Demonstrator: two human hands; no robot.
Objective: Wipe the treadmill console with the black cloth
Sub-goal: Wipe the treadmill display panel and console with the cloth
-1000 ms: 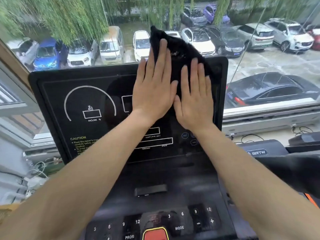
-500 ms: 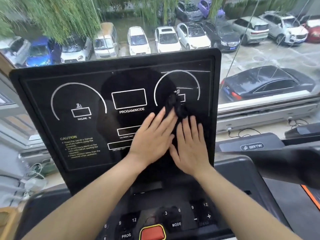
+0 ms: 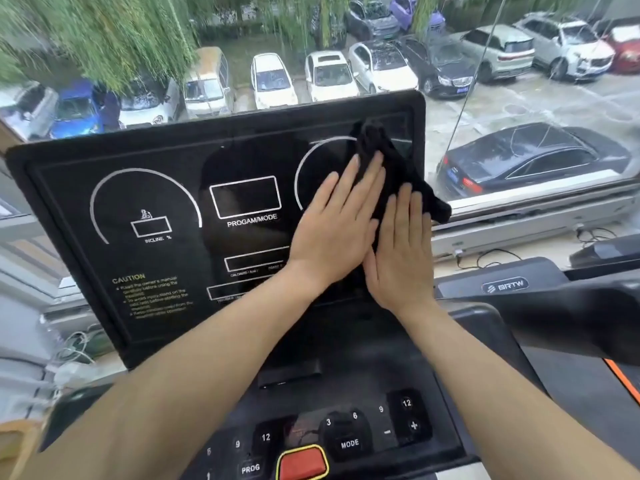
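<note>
The black treadmill console (image 3: 156, 202) stands upright before me, with white dial outlines and a PROGAM/MODE box. A black cloth (image 3: 398, 168) lies crumpled on the right side of the panel, one corner hanging past the right edge. My left hand (image 3: 336, 223) presses flat on the cloth with fingers together, pointing up and right. Beside it, touching it, my right hand (image 3: 401, 251) presses flat on the cloth's lower right part. Much of the cloth is hidden under both palms.
Below the panel is a button deck (image 3: 349, 441) with number keys, MODE, PROG and a red stop button (image 3: 303, 464). A dark handrail (image 3: 571, 317) runs to the right. A window (image 3: 519, 98) behind shows parked cars. Cables lie on the sill at left.
Both hands slid the cloth down from the top of the panel to its lower middle, then back up and right toward the right dial and edge.
</note>
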